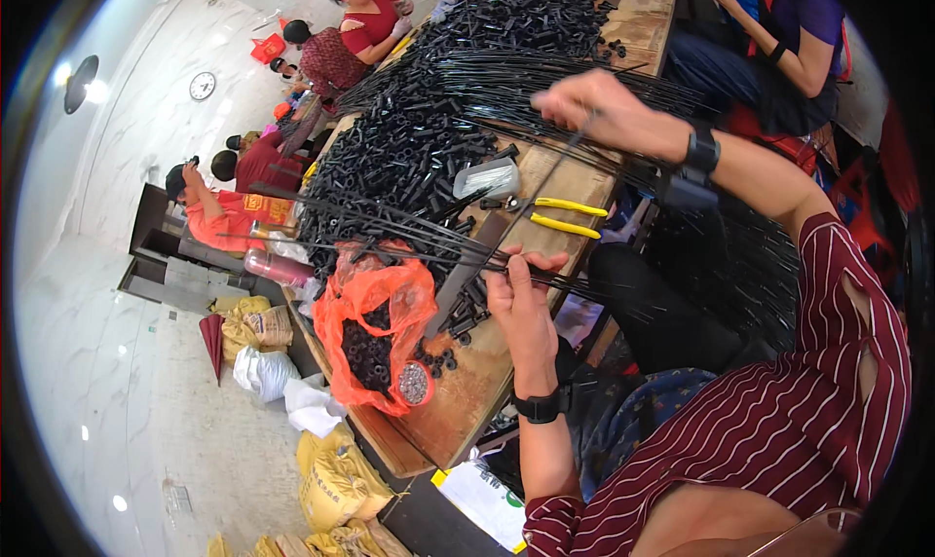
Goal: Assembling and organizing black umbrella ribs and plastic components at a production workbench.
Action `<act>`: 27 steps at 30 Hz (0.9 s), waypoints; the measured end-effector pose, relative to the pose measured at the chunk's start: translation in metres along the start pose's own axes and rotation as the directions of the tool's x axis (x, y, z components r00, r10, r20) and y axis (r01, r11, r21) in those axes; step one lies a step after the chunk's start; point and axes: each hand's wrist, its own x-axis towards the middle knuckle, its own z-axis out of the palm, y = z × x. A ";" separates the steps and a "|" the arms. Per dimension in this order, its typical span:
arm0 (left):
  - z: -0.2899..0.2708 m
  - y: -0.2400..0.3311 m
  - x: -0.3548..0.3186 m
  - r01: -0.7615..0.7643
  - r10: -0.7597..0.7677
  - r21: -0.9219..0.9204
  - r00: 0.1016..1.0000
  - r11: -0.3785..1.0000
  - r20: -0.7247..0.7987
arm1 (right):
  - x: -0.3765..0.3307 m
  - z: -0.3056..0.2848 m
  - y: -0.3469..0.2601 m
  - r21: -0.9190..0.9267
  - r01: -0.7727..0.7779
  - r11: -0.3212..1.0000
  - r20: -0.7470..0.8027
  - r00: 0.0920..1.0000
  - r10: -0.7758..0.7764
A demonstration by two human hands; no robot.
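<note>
Some thin black rods (472, 249) stick out of the left hand (526, 299), pinched between thumb and fingers over the counter (472, 391). The right hand (602, 106) is curled, too blurry to tell its grip. Yellow-handled pliers (572, 206) lie between them.

Indoor workrm., tilted, w/ fisheye curve. Pale marble-look wall (146, 99) fills the L side, glossy, w/ small bright reflections (119, 503). Round white clock (203, 86) hangs upper L; farther L, a dark round fixture (82, 85) beside glowing lights (97, 91). Below the clock, a dark open-fronted cabinet (142, 218) w/ grey panel (180, 282). Lower down, nr. wall: folded maroon umbrella (211, 347), yellow sacks (336, 479) & white sack (263, 372). Long wooden desk (477, 391), surface worn & stained, runs diag. thru ctr.
</note>
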 end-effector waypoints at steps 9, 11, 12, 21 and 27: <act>-0.002 0.017 -0.017 0.048 -0.047 -0.010 0.998 0.999 0.038 | 0.112 -0.048 -0.053 -0.629 -0.005 0.777 0.236 0.952 0.197; -0.002 0.016 -0.019 0.055 -0.054 -0.022 0.997 0.998 0.051 | 0.138 -0.061 -0.020 -0.725 0.242 0.644 0.197 0.970 -0.142; -0.002 0.016 -0.021 0.067 -0.065 -0.033 0.996 0.997 0.061 | 0.146 -0.067 -0.019 -0.826 0.304 0.475 0.236 0.951 -0.198; -0.008 0.008 -0.019 0.030 -0.028 -0.042 0.999 0.999 0.039 | 0.085 0.036 -0.036 -0.526 0.131 0.841 0.246 0.969 0.003; 0.007 0.011 -0.021 0.053 -0.055 0.065 0.998 0.996 0.024 | 0.017 0.090 -0.080 -0.198 0.005 0.980 0.370 0.926 0.070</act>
